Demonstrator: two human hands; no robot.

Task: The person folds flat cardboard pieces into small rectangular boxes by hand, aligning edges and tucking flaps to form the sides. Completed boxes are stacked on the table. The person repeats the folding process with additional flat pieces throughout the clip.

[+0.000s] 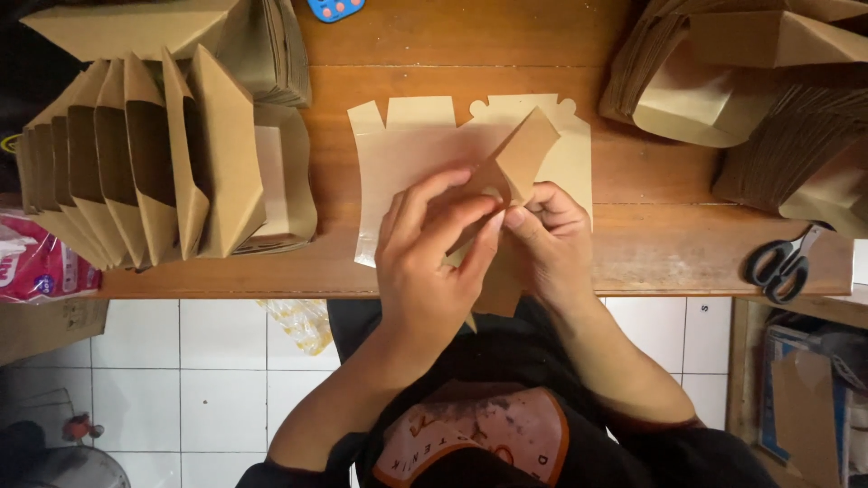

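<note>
A flat brown paper box blank (407, 154) lies on the wooden table (651, 244) in front of me, its pale inner side up. One flap (524, 149) is folded upward at its middle. My left hand (429, 262) pinches the folded part from the left, fingers closed on the paper. My right hand (551, 235) grips the same fold from the right, thumb against the left hand's fingertips. Both hands cover the lower part of the blank.
A row of folded paper boxes (154, 154) stands nested at the left. Stacks of flat blanks and one formed box (714, 90) sit at the back right. Black scissors (782, 267) lie near the right front edge. A blue device (334, 9) is at the back. White floor tiles (208, 361) show below.
</note>
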